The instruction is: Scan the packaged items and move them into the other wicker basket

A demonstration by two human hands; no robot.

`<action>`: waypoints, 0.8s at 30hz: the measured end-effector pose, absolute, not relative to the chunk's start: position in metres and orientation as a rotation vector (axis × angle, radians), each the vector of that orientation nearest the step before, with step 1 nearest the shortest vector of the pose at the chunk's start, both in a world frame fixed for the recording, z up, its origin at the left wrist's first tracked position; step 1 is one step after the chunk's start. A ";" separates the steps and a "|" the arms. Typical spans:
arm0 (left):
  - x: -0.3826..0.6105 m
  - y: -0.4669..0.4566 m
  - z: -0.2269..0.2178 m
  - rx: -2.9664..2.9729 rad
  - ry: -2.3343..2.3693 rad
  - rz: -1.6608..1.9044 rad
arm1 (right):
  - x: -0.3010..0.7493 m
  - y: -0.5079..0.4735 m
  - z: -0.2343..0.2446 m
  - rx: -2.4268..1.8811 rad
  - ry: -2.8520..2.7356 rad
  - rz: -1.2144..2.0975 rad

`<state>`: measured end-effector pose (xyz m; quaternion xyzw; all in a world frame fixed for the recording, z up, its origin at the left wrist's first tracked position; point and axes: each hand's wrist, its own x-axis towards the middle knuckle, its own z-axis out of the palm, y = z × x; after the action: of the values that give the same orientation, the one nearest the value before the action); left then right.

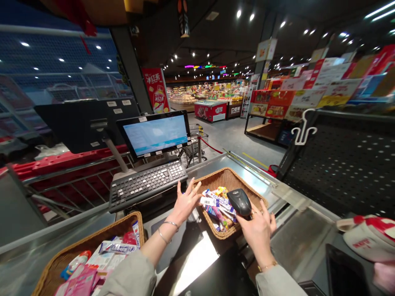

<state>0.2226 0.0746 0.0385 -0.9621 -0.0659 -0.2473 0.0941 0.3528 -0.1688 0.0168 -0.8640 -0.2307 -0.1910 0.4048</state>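
My left hand (186, 201) pinches a flat white and blue snack packet (216, 201) at the rim of a wicker basket (234, 177) full of wrapped snacks. My right hand (257, 228) is closed around a black handheld barcode scanner (240, 201), whose head hovers over that packet. A second wicker basket (92, 242) at the lower left holds several pink, white and purple packets. Both baskets rest on a steel checkout counter (286, 242).
A black keyboard (147, 183) and a lit screen (155, 133) stand behind the baskets. A black perforated panel (345, 164) with a white hook rises at right. A red and white cap (370, 236) and a dark tablet (344, 273) lie at lower right. Red rails run along the left.
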 end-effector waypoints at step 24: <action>0.261 0.068 0.036 -2.889 -0.239 -0.714 | 0.369 -0.184 0.013 -2.189 -0.500 -0.508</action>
<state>0.2609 0.0679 0.0365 -0.9647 -0.0797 -0.2386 0.0782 0.3685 -0.1837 0.0128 -0.8683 -0.1983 -0.2017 0.4074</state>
